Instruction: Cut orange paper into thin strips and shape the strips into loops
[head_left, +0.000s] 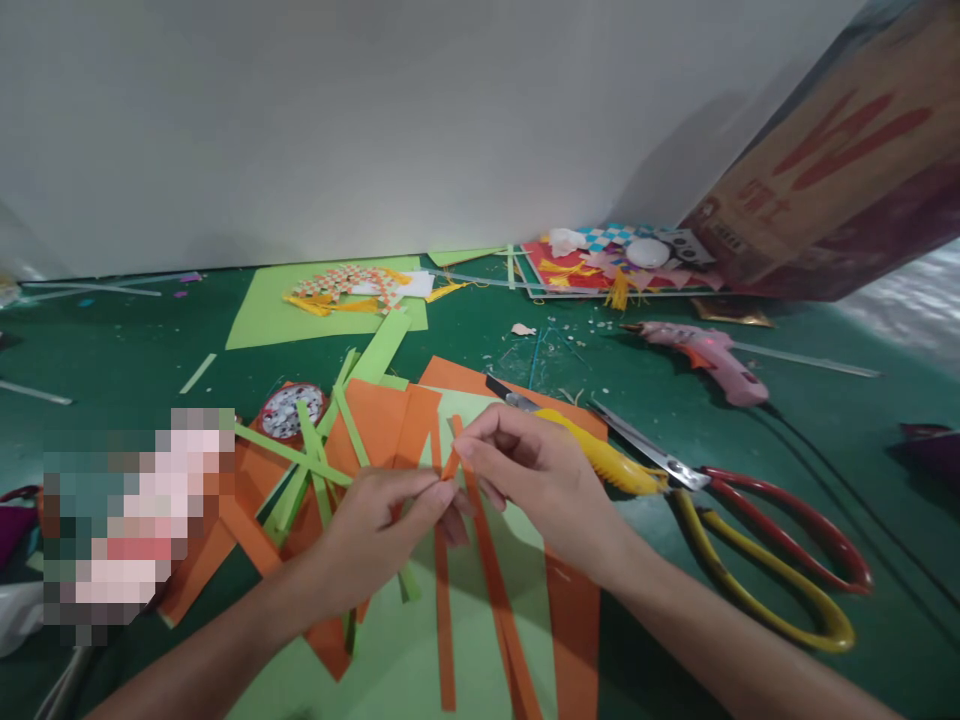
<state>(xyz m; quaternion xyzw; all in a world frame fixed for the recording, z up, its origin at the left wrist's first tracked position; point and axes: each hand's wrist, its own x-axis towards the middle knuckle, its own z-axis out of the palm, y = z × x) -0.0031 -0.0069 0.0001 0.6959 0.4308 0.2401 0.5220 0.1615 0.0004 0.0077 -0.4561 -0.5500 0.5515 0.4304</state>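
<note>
Between my two hands is a narrow orange paper strip [449, 466], pinched at both ends by thumb and fingers. My left hand [397, 515] grips its lower end, and my right hand [525, 460] holds the upper end. Below them, long orange strips [495, 590] lie across a light green paper sheet [390, 660]. Under that sheet an orange sheet [576, 620] shows at the right. Loose green strips [319, 480] and orange paper pieces [247, 520] are heaped left of my left hand. My fingers partly cover the held strip.
Scissors [686, 475] with red and yellow handles lie open at right, beside a yellow-handled cutter [607, 455]. Behind them rests a pink glue gun [709, 360] with a cord. Woven paper decorations [349, 287] sit at the back. A brown bag [840, 170] stands back right.
</note>
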